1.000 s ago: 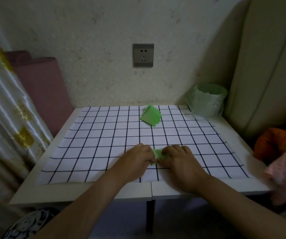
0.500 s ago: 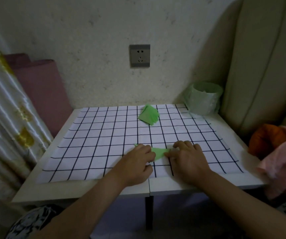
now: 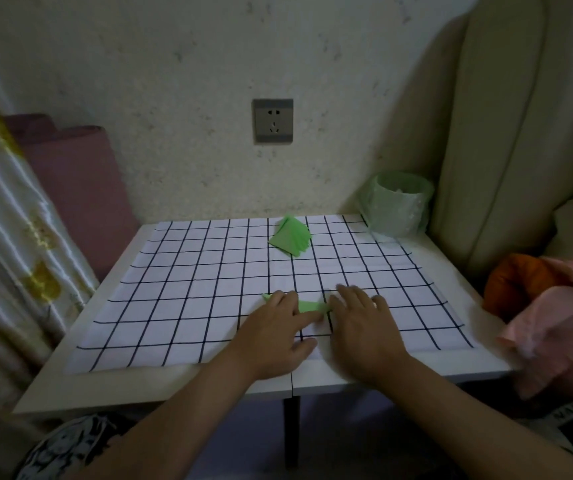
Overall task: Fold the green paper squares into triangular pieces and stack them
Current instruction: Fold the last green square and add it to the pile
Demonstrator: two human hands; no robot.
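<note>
At the near edge of the table (image 3: 209, 386), the left hand (image 3: 274, 329) and the right hand (image 3: 361, 322) are both lying flat on the grid cloth (image 3: 181, 299). Their fingers are stretched out and are pressing down; neither hand is curling round anything. Between them and partly under them, 1 green paper piece (image 3: 309, 306) is lying flat on the cloth. A narrow strip is showing in the gap between the hands, and 1 pointed corner is sticking out beyond the left fingers. It is looking thin and already folded, with sharp tips, so I am judging that the person is flattening a crease on it. How many folds it has I cannot tell, because the hands are covering most of it.

Farther back, well apart from the hands, a fanned pile of green papers (image 3: 290, 239) is resting near the far edge of the cloth. Whether these are finished triangles or squares waiting for folding, I cannot tell from here. So the task is seeming to be in the middle: the piece in hand is not yet stacked.
</note>
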